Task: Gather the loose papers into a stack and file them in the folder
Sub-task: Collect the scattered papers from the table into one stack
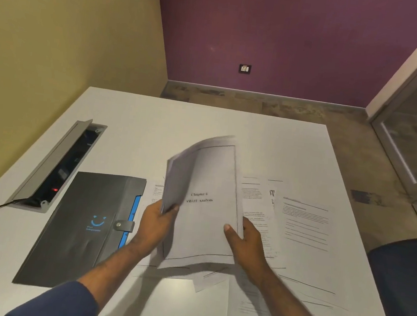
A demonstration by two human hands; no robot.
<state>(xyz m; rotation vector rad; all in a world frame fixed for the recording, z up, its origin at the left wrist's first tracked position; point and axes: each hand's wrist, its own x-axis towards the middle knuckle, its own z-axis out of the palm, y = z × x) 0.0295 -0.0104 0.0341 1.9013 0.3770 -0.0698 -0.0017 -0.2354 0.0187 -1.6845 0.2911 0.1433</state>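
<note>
I hold a stack of white papers (205, 201) above the table, its top sheet printed "Chapter 4 SWOT Analysis". My left hand (154, 223) grips the stack's left edge and my right hand (245, 240) grips its right edge. The far end of the stack bends and is blurred. Several loose printed sheets (304, 220) lie flat on the table under and to the right of the stack, and more loose sheets (250, 308) lie near the front. A dark grey folder (82, 226) with a blue smile logo and a snap strap lies shut to the left of my hands.
The white table (154, 125) has an open cable box (58, 166) with a lifted lid at the left, a cable running off its near end. A dark chair (406, 284) stands at the right edge. Floor and a glass door lie beyond.
</note>
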